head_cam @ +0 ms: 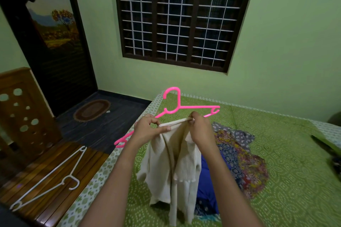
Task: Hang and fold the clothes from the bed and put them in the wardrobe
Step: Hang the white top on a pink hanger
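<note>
Green-patterned bedding covers the bed [286, 162]. Above its near edge hangs a cream ribbed knit top [175, 167], neckline stretched between both hands. The left hand [147, 127] has its grip on the collar and on a pink plastic hanger [199, 106]; the right hand [200, 129] pinches the collar's other side. Hanging is under way. Next, probably, a hanger arm goes through the neck. Beyond lies a pile of patterned clothes [239, 156]. No wardrobe interior shows.
</note>
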Available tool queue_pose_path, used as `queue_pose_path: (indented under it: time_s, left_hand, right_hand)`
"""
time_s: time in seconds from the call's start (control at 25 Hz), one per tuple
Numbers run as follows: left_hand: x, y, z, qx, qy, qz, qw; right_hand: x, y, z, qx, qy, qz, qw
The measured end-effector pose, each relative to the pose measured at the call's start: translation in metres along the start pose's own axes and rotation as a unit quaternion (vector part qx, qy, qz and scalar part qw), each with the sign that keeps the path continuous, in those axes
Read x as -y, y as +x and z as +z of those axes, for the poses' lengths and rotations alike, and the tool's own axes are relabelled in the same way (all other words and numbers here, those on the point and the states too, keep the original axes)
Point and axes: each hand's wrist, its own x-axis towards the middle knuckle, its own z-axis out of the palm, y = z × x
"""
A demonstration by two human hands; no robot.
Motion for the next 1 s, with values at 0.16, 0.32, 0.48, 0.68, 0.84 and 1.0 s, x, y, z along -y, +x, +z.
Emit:
queue_pose_path:
  time_s: [0.16,0.32,0.48,0.68,0.84,1.0]
  left_hand:
    - [-0.006,0.000,0.008,0.015,-0.004,0.014,1.000]
    - [0.002,0.004,-0.001,-0.017,-0.085,0.024,0.996]
    - [0.017,0.009,-0.008,-0.095,-0.110,0.031,0.989]
    - [0.027,0.009,-0.016,-0.126,-0.132,0.058,0.981]
    - [0.028,0.006,-0.021,-0.147,-0.143,0.070,0.976]
    - [0.028,0.008,-0.020,-0.133,-0.137,0.077,0.979]
  right_hand:
    - [-0.004,-0.004,0.001,-0.068,0.111,0.066,0.989]
    - [-0.028,0.000,-0.016,-0.175,0.142,0.070,0.972]
    - [-0.057,0.008,-0.037,-0.266,0.151,0.084,0.948]
    - [-0.087,0.028,-0.061,-0.279,0.185,0.115,0.935]
    - [-0.100,0.031,-0.081,-0.129,0.251,0.074,0.956]
    - [-0.092,0.034,-0.085,0.030,0.239,0.021,0.970]
